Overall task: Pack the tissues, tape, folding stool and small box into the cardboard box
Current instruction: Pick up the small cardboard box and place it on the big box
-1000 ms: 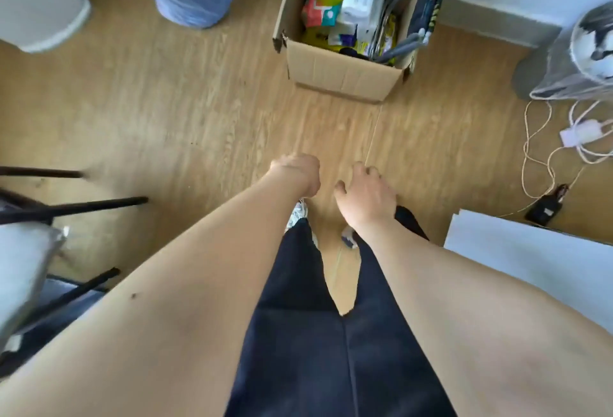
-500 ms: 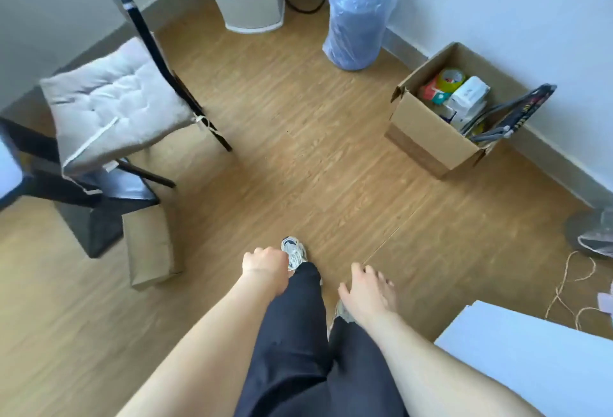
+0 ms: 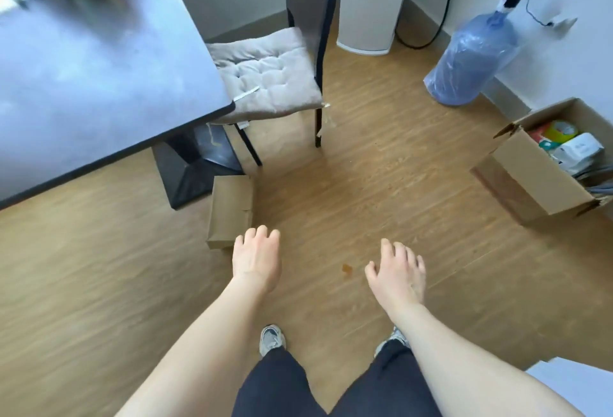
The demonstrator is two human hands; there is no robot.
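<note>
Head view, small box [image 3: 230, 211] just beyond empty left hand [image 3: 256, 259], right hand [image 3: 396, 269] spread

A dark table [image 3: 99, 85] fills the upper left, with a cushioned chair [image 3: 272, 78] tucked against its corner. By the far wall stand a white appliance [image 3: 371, 12] and a plastic-wrapped water jug [image 3: 471, 61] topped by a pump. The floor [image 3: 381, 184] is wood-patterned.

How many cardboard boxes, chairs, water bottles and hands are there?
Cardboard boxes: 2, the small box on the floor and the open cardboard box
Chairs: 1
Water bottles: 1
Hands: 2, left hand, right hand
Total: 6
</note>
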